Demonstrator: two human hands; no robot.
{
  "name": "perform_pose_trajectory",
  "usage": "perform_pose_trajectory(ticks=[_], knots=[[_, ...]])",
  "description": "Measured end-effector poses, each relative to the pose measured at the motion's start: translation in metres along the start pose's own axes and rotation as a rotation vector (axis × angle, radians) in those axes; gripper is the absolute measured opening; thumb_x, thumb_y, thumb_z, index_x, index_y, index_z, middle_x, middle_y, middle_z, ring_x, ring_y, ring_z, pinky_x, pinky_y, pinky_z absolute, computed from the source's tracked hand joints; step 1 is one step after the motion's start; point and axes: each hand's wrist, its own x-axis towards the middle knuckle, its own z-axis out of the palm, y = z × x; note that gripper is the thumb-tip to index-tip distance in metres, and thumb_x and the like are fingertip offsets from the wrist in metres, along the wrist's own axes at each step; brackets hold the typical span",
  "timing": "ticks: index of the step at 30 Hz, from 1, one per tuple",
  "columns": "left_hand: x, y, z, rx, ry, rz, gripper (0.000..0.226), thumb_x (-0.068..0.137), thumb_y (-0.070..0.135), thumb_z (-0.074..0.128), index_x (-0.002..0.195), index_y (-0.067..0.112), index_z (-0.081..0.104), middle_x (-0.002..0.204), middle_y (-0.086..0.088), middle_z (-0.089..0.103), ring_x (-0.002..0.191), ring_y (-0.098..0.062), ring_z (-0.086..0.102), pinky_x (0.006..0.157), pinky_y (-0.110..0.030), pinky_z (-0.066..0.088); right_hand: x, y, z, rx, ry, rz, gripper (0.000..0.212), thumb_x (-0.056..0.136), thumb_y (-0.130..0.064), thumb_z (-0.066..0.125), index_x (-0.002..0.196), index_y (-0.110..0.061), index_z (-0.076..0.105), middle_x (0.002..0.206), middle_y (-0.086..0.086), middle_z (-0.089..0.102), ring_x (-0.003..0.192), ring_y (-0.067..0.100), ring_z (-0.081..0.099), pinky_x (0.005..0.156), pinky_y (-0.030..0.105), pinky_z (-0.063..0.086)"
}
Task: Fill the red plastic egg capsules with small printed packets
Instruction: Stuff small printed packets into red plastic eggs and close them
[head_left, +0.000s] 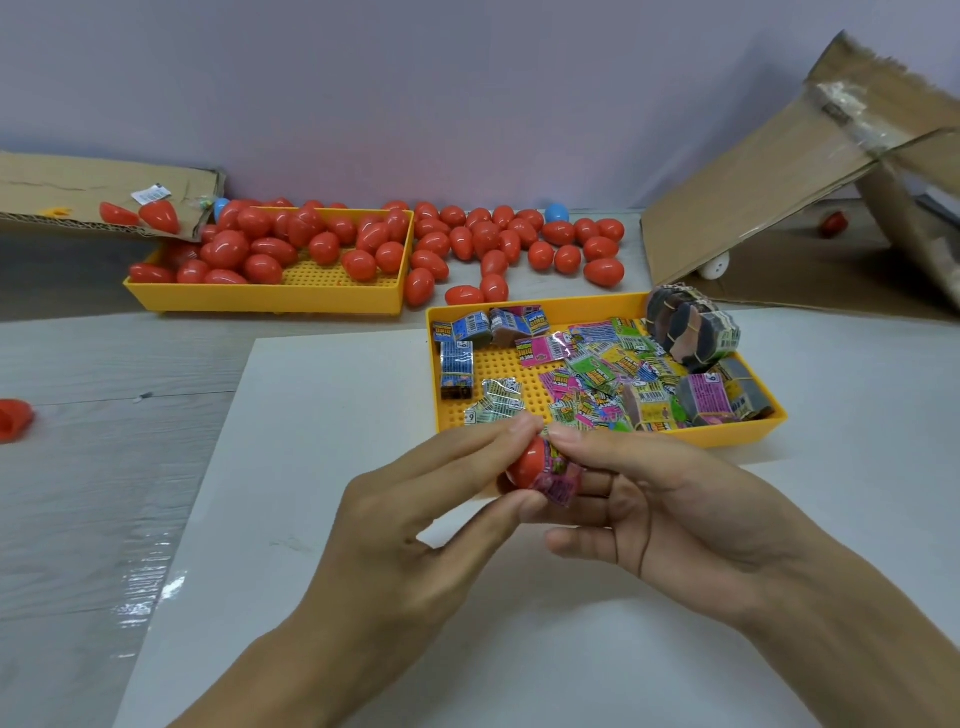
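Note:
My left hand (415, 525) holds a red egg capsule half (530, 462) between thumb and fingers, over the white sheet (322, 467). My right hand (649, 499) pinches a pink printed packet (561, 475) that sticks partly out of the capsule's opening. Just behind my hands stands a yellow tray (519, 312) with several loose and bundled printed packets (613, 374). Many closed red eggs (488, 244) lie at the back of the table, and more fill a second yellow tray (260, 299).
A single red capsule half (13, 418) lies at the far left edge. Flattened cardboard (78, 187) lies at the back left, and an open cardboard box (810, 171) leans at the back right. Two blue eggs (556, 212) sit among the red ones.

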Motion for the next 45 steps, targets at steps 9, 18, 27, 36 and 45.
perform_pose_trajectory(ticks=[9,18,27,36,45], knots=[[-0.001,-0.002,-0.001,-0.026,0.022,-0.04,0.042,0.087,0.025,0.067,0.126,0.008,0.064,0.125,0.0,0.067,0.117,-0.009,0.063,0.097,-0.024,0.051,-0.001,0.0,0.006,-0.093,0.044,-0.127,0.027,0.073,-0.025,0.08,0.092,-0.006,0.079,0.089,0.013,0.075,0.077,0.018,0.073,0.057,0.026,0.057],[0.004,0.007,-0.002,-0.5,0.051,-0.488,0.04,0.082,0.052,0.057,0.099,0.021,0.075,0.083,-0.013,0.07,0.068,-0.026,0.069,0.058,-0.029,0.057,-0.004,0.02,0.012,-0.675,0.252,-0.849,0.051,0.071,-0.009,0.085,0.113,-0.024,0.06,0.112,-0.003,0.068,0.098,0.019,0.071,0.077,0.025,0.058],[0.007,0.003,-0.007,-0.531,0.132,-0.406,0.03,0.069,0.03,0.077,0.098,0.026,0.078,0.091,-0.005,0.077,0.081,-0.019,0.074,0.07,-0.022,0.058,-0.004,0.025,0.011,-0.828,0.18,-0.944,0.055,0.078,-0.023,0.076,0.129,-0.026,0.055,0.137,-0.001,0.052,0.13,0.023,0.051,0.088,0.033,0.053],[0.0,0.001,-0.003,-0.356,0.039,-0.094,0.092,0.071,0.008,0.08,0.146,0.034,0.034,0.134,0.0,0.048,0.112,-0.025,0.066,0.088,-0.032,0.057,-0.002,0.012,0.013,-0.473,0.081,-0.355,0.036,0.081,-0.042,0.066,0.085,-0.008,0.076,0.071,0.012,0.073,0.062,0.021,0.07,0.047,0.024,0.05],[-0.002,-0.004,-0.006,-0.512,-0.053,-0.326,0.057,0.08,0.023,0.072,0.134,0.029,0.055,0.125,-0.004,0.063,0.112,-0.028,0.065,0.087,-0.033,0.056,-0.004,0.018,0.013,-0.714,0.253,-0.836,0.034,0.074,-0.02,0.081,0.105,-0.029,0.071,0.098,-0.007,0.074,0.092,0.017,0.071,0.069,0.021,0.056]])
